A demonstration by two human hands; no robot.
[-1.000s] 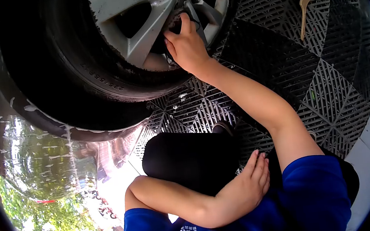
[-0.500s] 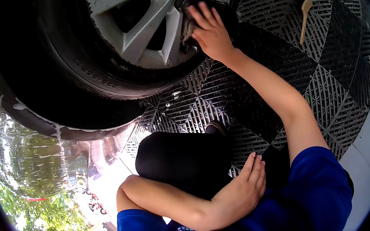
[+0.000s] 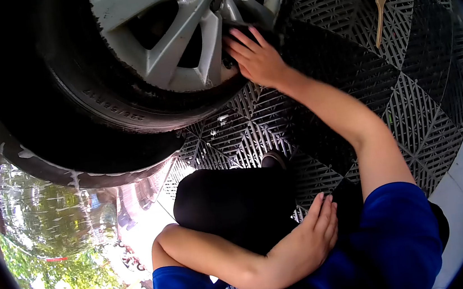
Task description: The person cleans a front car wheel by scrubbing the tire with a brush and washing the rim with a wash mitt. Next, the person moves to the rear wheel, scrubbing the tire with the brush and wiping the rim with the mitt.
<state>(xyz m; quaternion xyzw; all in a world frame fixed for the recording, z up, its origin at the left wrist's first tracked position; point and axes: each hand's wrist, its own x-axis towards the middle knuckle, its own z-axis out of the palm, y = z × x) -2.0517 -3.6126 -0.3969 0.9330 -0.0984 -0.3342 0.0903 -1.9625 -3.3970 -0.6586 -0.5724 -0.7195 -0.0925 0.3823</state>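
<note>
My right hand (image 3: 256, 60) presses with outstretched fingers on a dark cloth (image 3: 268, 34) at the lower right edge of the silver spoked wheel (image 3: 169, 58). Much of that cloth blends into the shadow and the black tire (image 3: 103, 101). Near my lap, my left hand (image 3: 311, 232) lies with its fingers extended side by side, beside my dark-clothed knee (image 3: 226, 201); nothing shows in it.
A wooden-handled brush-like tool (image 3: 381, 13) lies on the black and grey grid floor (image 3: 408, 103). Glossy wet bodywork (image 3: 47, 214) with foam streaks curves at the left. My shoe (image 3: 272, 160) shows beyond the knee.
My right hand moved right from between the spokes to the rim's edge, then slightly down and left, with the dark cloth. My left hand has stayed near my lap. The view shifted slightly.
</note>
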